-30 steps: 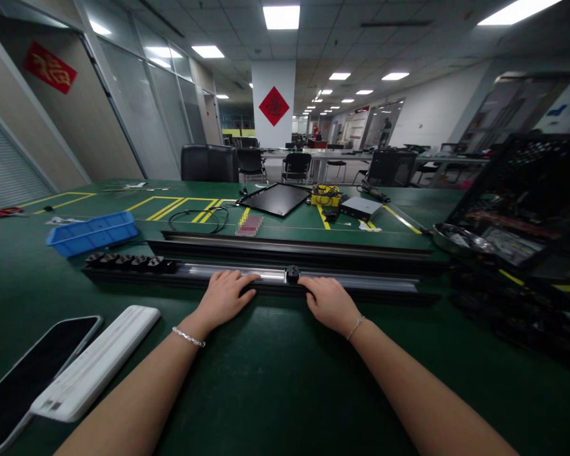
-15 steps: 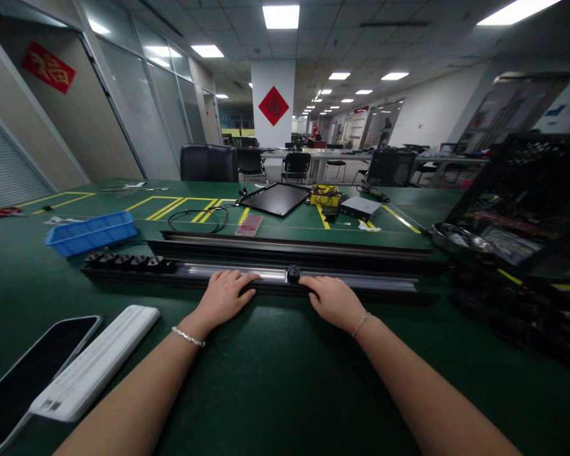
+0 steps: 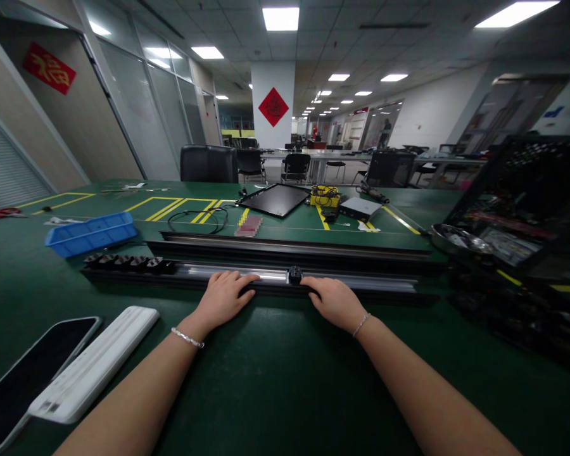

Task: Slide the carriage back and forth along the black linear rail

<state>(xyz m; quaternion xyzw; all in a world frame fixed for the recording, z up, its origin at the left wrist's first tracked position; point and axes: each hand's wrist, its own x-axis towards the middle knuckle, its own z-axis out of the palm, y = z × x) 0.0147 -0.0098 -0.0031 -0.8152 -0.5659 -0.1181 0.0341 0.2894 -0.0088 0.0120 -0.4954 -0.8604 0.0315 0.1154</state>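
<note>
A long black track [image 3: 361, 282] with a shiny strip along its top lies across the table in front of me. My left hand [image 3: 223, 296] rests over its near edge left of the middle, fingers on top and thumb at the front. A small black block [image 3: 295, 274], perhaps a socket, sits on the strip between my hands. My right hand [image 3: 335, 300] bends over the track just right of this block; its index fingertip is at the block's side. Several similar black blocks [image 3: 130, 262] stand in a row at the track's left end.
Behind lies another long black rail [image 3: 289, 247]. A blue bin [image 3: 92, 233] is at left, a phone [image 3: 38, 367] and white power bank [image 3: 95, 364] at near left. A black panel [image 3: 275, 199], yellow box [image 3: 325, 195] and grey box [image 3: 360, 207] lie farther back; a metal bowl [image 3: 456, 239] is at right.
The small black block and the tip of my right index finger have shifted very slightly to the right. My left hand stays in place on the track.
</note>
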